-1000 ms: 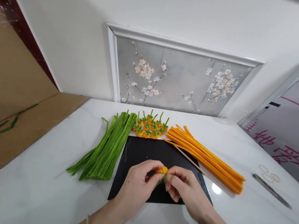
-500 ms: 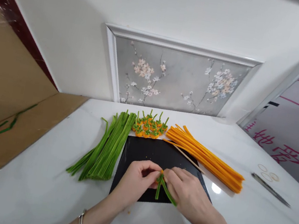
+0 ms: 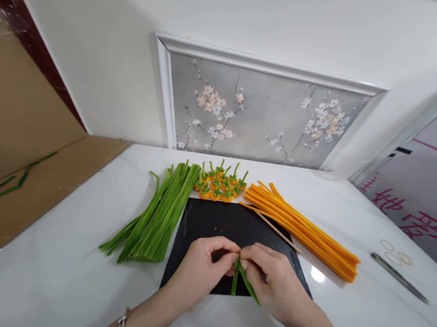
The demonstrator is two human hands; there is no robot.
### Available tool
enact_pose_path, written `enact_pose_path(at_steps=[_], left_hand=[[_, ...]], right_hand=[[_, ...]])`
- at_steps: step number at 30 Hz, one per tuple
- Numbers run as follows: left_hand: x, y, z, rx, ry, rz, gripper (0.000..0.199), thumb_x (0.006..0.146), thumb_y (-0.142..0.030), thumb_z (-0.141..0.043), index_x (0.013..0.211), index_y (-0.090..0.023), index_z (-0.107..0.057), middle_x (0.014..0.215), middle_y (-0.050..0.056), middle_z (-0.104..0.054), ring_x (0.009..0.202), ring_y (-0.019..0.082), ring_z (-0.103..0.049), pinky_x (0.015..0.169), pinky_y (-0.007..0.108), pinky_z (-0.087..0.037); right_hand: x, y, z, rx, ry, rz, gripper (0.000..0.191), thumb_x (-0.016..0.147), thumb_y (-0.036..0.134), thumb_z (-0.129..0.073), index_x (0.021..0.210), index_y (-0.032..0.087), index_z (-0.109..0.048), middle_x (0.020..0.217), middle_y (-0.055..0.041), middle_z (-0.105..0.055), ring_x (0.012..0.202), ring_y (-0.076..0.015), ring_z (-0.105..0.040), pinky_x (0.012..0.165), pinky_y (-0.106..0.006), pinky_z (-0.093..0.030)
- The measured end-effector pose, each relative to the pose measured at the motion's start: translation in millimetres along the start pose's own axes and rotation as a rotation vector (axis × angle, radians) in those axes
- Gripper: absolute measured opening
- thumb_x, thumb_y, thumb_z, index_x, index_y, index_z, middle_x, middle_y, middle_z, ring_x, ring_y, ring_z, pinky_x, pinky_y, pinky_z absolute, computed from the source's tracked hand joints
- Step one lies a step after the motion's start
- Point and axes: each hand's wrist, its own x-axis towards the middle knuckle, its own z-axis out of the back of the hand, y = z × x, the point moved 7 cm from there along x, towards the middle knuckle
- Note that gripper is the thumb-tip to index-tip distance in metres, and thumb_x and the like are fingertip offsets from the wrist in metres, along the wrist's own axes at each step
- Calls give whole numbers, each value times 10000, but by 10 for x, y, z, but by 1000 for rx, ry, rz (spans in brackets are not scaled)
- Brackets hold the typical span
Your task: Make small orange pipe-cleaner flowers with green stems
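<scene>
Over the front part of a black mat (image 3: 213, 219), my left hand (image 3: 205, 264) and my right hand (image 3: 272, 278) meet, fingertips pinched on one small orange and green pipe-cleaner piece (image 3: 237, 267). Two green ends hang down from it between the hands, one straight, one slanting under my right fingers. Its orange part is mostly hidden by the fingertips. Behind the mat stands a cluster of several small orange pieces with green tops and stems (image 3: 221, 183).
Left of the mat lies a green pipe-cleaner bundle (image 3: 161, 215); to the right, an orange bundle (image 3: 304, 228) and a thin wooden stick (image 3: 278, 230). Tweezers (image 3: 399, 277) and clear rings (image 3: 393, 257) lie farther right. Cardboard (image 3: 32, 177) borders the left side.
The fingers of both hands have shifted around the small piece, and less of its orange shows. My right fingers have moved closer to my left fingertips. The view has shifted slightly.
</scene>
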Motion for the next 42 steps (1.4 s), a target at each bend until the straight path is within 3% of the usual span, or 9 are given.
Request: enact_pose_path(at_steps=[6,8,13,15,19,22,33,37,42], left_hand=[[10,43,-18,-233,-4,149,179,684,-308,-742,755,-144,-726,717,15,-662,648,125,-615,643,253,-569],[-4,58,-28,-313,-4,188,221,672,-333,-765,786,-150,-722,754,16,-668,690,124,-624,670,247,-566],[-26,99,-34,-483,-2,245,322,683,-351,-775,950,-180,-716,851,33,-685,728,127,-634,709,280,-563],[-21,103,-8,-494,-28,240,322,688,-349,-773,952,-174,-719,866,45,-688,754,134,-634,721,283,-560],[-11,69,27,-450,-73,203,298,671,-355,-782,885,-156,-723,861,50,-684,786,149,-630,733,286,-560],[-11,28,16,-434,-60,188,326,682,-409,-767,886,-158,-722,857,46,-680,789,153,-633,747,301,-567],[6,60,19,-305,-53,163,329,668,-361,-777,926,-179,-683,843,12,-654,744,131,-617,604,226,-573],[-1,41,22,-295,-79,137,223,722,-329,-729,879,-171,-739,871,27,-652,802,131,-624,721,232,-576],[9,28,40,-310,-109,51,158,723,-288,-717,832,-190,-777,972,37,-602,881,163,-626,781,270,-573]], right_hand=[[-11,154,65,-350,-81,237,296,916,86,-353,784,186,-597,693,-42,-601,636,-148,-518,621,-262,-374],[8,87,88,-265,-100,157,249,925,114,-386,838,198,-603,742,-40,-628,673,-146,-551,643,-255,-395],[6,-295,88,298,-121,-289,54,907,242,-497,945,222,-530,749,9,-614,613,-121,-572,577,-219,-457],[-15,-343,65,428,-121,-346,78,917,273,-482,963,221,-519,756,12,-605,592,-113,-569,564,-220,-473],[-10,-208,69,366,-92,-206,89,843,249,-597,927,221,-599,781,-5,-619,669,-133,-584,604,-234,-490],[-5,-107,142,286,-155,-105,86,869,234,-567,837,213,-644,761,-29,-641,677,-148,-598,627,-255,-489],[-2,-99,134,246,-179,-125,82,871,191,-569,847,215,-644,776,-17,-665,673,-143,-606,632,-238,-473],[1,-26,182,174,-230,-34,161,902,176,-519,806,212,-644,780,-32,-650,696,-149,-609,656,-256,-484],[-26,93,248,30,-352,98,197,913,117,-492,922,206,-668,873,-66,-668,792,-163,-627,708,-275,-514]])
